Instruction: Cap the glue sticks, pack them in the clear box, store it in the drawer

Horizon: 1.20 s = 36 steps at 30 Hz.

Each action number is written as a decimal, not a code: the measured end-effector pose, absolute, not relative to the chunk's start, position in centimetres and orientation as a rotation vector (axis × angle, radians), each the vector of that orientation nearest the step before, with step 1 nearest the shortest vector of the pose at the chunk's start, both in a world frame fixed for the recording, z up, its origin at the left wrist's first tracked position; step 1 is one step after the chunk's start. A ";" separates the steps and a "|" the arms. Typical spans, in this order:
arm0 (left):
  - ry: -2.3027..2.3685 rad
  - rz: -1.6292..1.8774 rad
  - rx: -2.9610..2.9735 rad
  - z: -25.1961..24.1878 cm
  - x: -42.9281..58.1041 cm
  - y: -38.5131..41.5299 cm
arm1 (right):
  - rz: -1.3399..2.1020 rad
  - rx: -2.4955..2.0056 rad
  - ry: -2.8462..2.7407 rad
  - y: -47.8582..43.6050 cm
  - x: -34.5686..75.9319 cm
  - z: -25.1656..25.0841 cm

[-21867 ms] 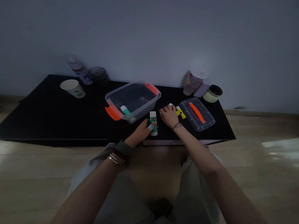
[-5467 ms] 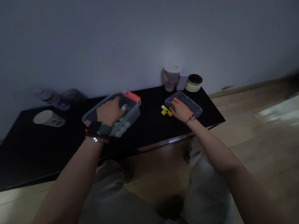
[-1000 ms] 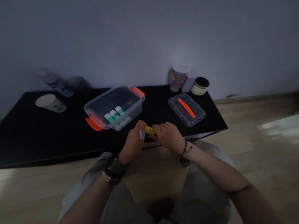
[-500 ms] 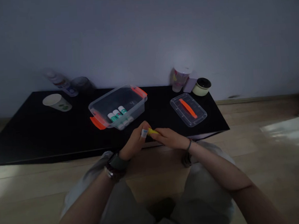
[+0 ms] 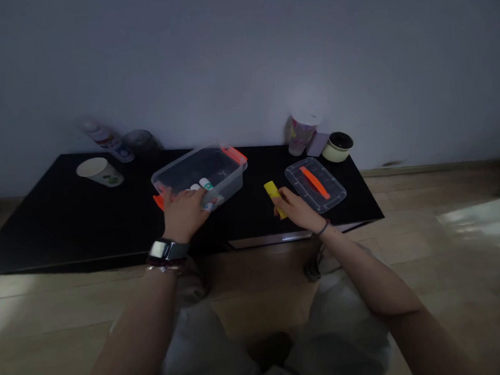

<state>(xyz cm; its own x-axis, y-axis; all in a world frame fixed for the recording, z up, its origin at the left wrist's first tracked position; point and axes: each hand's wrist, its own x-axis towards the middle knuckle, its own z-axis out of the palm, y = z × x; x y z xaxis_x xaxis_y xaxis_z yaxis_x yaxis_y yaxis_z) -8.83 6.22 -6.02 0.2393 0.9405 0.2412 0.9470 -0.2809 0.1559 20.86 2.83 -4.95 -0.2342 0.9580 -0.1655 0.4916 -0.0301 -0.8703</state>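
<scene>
Toward the back left corner of the bench point(image 5: 51, 224), a paper cup point(image 5: 97, 172) stands near a blurred spray can point(image 5: 108, 141), and a dark container point(image 5: 142, 142) sits just beside the can along the back edge. Next comes the clear box point(image 5: 233, 184) with its orange latches, lidless, white-capped tubes point(image 5: 207, 184) lying inside. The person's left hand point(image 5: 182, 214) is over its front left part, fingers spread across the rim; from where I stand I can't tell whether that grip has closed on anything. Nearer the front edge, right of the box, the right hand point(image 5: 295, 209) has its grip clamped round a yellow stick point(image 5: 271, 189), tilted with its far end to the left. Just beyond lies the clear lid point(image 5: 334, 188) with an orange handle. By the back right corner stand a printed plastic cup point(image 5: 300, 135), a lilac block point(image 5: 316, 144) and a cream jar point(image 5: 335, 152).
</scene>
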 end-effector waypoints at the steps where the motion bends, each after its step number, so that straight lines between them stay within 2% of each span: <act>1: -1.864 -0.398 -2.476 -6.4 -9.1 6.4 | 1.192 -1.510 -1.727 3.1 21.1 -5.2; 4: -1.844 -0.371 -2.499 -7.0 -9.4 6.5 | 1.070 -1.463 -1.701 3.7 21.7 -5.4; 10: -1.714 -0.331 -2.630 -6.3 -8.0 5.2 | 0.543 -1.427 -1.749 4.5 22.2 -4.6; 17: -1.480 -0.476 -2.869 -6.4 -4.8 3.8 | 0.359 -1.511 -1.819 5.8 22.0 -4.0; 21: -1.298 -0.520 -2.923 -7.1 -3.6 3.6 | 0.355 -1.749 -2.045 6.3 20.2 -3.5; 27: -0.994 -0.378 -2.867 -7.3 -3.0 3.1 | 0.504 -2.278 -2.296 7.0 17.6 -4.7; 36: -1.025 -0.349 -2.859 -7.2 -2.7 2.7 | 0.771 -2.352 -2.411 9.4 18.1 -5.9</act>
